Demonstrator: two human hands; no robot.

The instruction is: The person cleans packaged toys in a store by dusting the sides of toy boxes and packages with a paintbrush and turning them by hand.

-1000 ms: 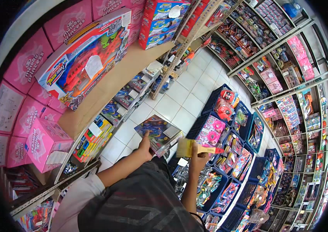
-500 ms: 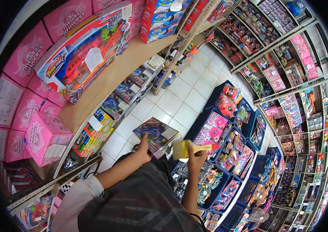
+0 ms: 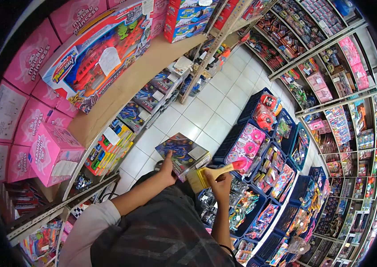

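My left hand (image 3: 167, 171) grips a dark toy box (image 3: 180, 152) with blue artwork and a white label, its thumb lying over the top face. In my right hand (image 3: 220, 184) is a paintbrush (image 3: 218, 171) with a pale wooden handle, a red handle end and a yellow ferrule. The brush's bristles point left and lie at the box's right side; whether they touch it I cannot tell. Both hands are in front of my body, above the tiled floor (image 3: 188, 120).
On the left, a shelf (image 3: 108, 84) holds pink boxes (image 3: 55, 153) and a large boxed train toy (image 3: 104, 58). More dark toy boxes (image 3: 150, 100) are stacked below it. Blue crates (image 3: 228, 144) of packaged toys stand to the right, with full racks (image 3: 330, 107) beyond.
The brush has moved left and down, its bristles swinging from beside the box to its right side. The box has shifted slightly, still in my left hand.
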